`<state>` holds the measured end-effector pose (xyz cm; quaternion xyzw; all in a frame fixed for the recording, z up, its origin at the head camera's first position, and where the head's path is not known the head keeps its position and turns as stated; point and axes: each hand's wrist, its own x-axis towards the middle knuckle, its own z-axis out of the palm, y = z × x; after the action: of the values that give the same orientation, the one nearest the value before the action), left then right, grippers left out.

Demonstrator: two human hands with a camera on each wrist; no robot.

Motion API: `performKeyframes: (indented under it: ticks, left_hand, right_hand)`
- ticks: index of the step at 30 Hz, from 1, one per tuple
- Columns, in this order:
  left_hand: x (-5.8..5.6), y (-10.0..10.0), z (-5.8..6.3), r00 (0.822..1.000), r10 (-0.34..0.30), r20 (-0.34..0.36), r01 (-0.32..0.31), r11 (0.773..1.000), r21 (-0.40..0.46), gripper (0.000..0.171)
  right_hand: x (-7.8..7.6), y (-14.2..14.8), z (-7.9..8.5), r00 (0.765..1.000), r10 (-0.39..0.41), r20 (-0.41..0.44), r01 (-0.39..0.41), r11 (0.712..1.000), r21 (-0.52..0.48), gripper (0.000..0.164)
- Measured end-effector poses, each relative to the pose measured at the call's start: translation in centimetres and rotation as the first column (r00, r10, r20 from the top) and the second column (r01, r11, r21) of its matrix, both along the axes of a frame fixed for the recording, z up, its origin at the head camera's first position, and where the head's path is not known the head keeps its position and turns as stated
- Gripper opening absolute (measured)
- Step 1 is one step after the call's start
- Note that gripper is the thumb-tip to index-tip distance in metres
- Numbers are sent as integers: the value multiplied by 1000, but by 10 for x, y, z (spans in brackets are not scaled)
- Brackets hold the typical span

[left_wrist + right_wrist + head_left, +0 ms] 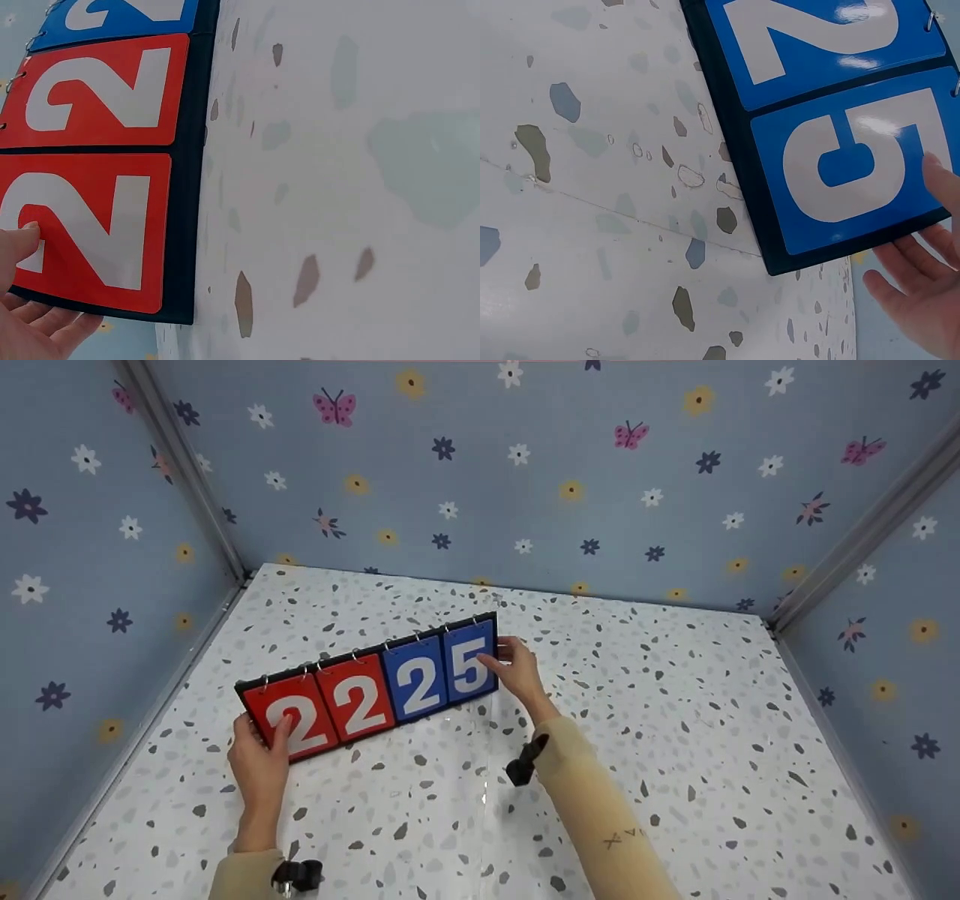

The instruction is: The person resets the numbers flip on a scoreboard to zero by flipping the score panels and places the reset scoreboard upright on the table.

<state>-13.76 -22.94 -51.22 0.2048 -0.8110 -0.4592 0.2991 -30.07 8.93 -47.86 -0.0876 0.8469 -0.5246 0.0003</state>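
Note:
A flip scoreboard with a black backing and ring-bound number cards is held up at a slant, its right end higher in the head view. Two red cards both read 2; the blue cards read 2 and 5. My left hand grips the left end, thumb on the outer red card and fingers behind, as the left wrist view also shows. At the opposite end my right hand pinches the edge, its thumb on the 5 and its fingers behind the board.
A white speckled tabletop spreads beneath the board, with a seam running down it. Blue flowered panels stand at the back and both sides, joined by grey corner posts. Black wrist mounts sit on both sleeves.

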Motion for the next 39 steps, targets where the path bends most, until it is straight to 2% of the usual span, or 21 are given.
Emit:
performKeyframes:
  ticks: [10, 17, 24, 27, 39]
  left_hand:
    - [-1, 6, -2, 999, 34, 16, -34, 999, 1, 42]
    - [-2, 15, -5, 999, 40, -36, -41, 999, -28, 39]
    - [1, 23, -9, 996, 57, -64, -59, 998, -30, 38]
    - [2, 28, -9, 996, 49, -76, -52, 998, -34, 38]
    - [-6, 53, -10, 995, -21, -97, 14, 997, -72, 38]
  right_hand:
    - [-1, 4, -8, 993, -84, -82, 86, 996, 26, 35]
    - [5, 15, -15, 983, -160, -88, 158, 987, -22, 29]
    - [16, 25, -19, 976, -168, -141, 160, 985, -65, 25]
    - [19, 31, -18, 969, -178, -172, 171, 984, -56, 25]
    - [35, 69, -18, 947, -270, -176, 267, 963, -42, 26]
